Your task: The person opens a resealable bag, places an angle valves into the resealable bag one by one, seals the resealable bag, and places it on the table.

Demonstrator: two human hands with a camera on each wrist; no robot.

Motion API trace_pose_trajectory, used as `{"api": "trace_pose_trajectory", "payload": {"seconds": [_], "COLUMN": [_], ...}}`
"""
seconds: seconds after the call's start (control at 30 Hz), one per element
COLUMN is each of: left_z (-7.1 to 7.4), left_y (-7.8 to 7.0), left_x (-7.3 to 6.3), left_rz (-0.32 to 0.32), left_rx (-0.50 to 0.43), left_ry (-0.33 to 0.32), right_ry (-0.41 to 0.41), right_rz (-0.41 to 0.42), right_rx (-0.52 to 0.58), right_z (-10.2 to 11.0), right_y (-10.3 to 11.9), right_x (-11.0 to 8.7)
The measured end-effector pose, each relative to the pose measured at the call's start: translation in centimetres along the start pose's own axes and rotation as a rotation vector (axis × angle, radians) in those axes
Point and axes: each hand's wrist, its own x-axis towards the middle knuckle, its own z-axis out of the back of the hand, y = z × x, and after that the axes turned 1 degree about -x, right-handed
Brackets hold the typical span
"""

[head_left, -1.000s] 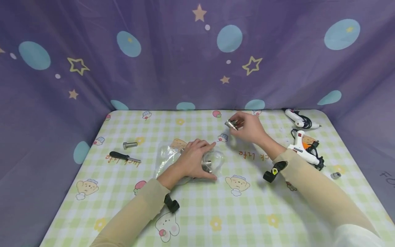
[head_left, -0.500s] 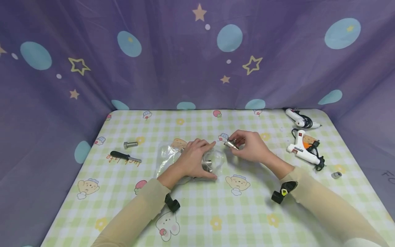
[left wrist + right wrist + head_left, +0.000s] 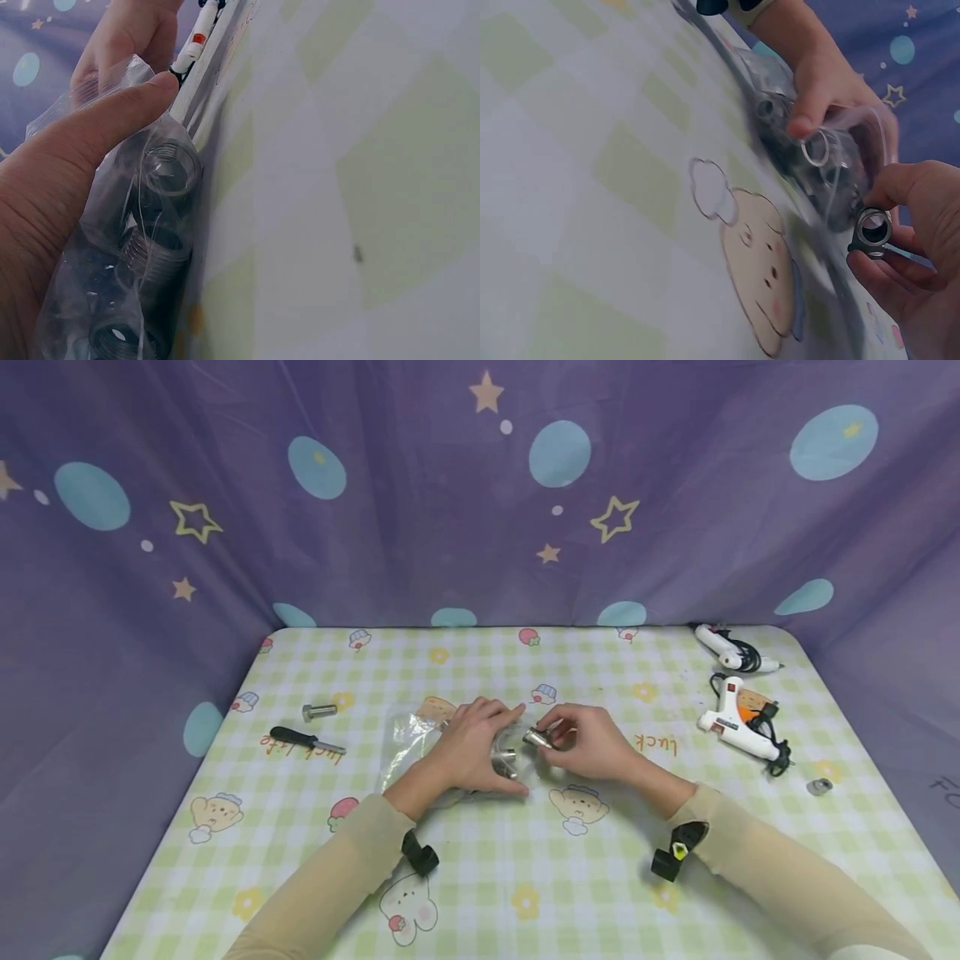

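Note:
My left hand [image 3: 468, 747] grips a clear plastic bag [image 3: 401, 747] lying mid-table, its mouth facing right. Inside it, the left wrist view shows several threaded metal fittings [image 3: 154, 251] behind the film. A small silver pipe fitting [image 3: 536, 738] is pinched between the thumb and fingertips of my right hand [image 3: 592, 743], right at the bag's mouth. From the right wrist view, the round open end of that pipe fitting [image 3: 861, 241] shows, close beside the bag [image 3: 840, 169]. Whether the fitting touches the film I cannot tell.
On the left lie a silver bolt [image 3: 320, 712] and a black-handled screwdriver [image 3: 292, 737]. To the right are a white and orange glue gun [image 3: 738, 731], a white corded tool [image 3: 723, 647] behind it, and a small metal piece [image 3: 819, 786]. A purple curtain [image 3: 450, 527] hangs behind the table.
My right hand has come from the back of the table toward the front left, bringing the pipe fitting to the bag's mouth. The left hand has stayed in place on the bag.

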Motion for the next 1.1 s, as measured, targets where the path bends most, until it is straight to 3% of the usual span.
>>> {"api": "trace_pose_trajectory", "payload": {"seconds": [0.2,0.6,0.9,1.1], "left_z": [-0.1,-0.5,-0.2,-0.2], "left_y": [-0.1,-0.1,-0.1,-0.1], "left_x": [0.1,0.1,0.0,0.1], "left_rz": [-0.007,-0.02,-0.004,-0.007], "left_rx": [0.0,0.008,0.006,0.003], "left_ry": [0.002,-0.005,0.01,0.009], "right_ry": [-0.047,-0.1,-0.045,-0.05], "right_rz": [-0.021,0.041,0.07,0.067], "right_rx": [0.064,0.009,0.006,0.0], "right_z": [-1.2,-2.5,-3.0,-2.8], "right_y": [0.3,0.6,1.2,1.3], "right_x": [-0.1,0.2,0.2,0.0]}}
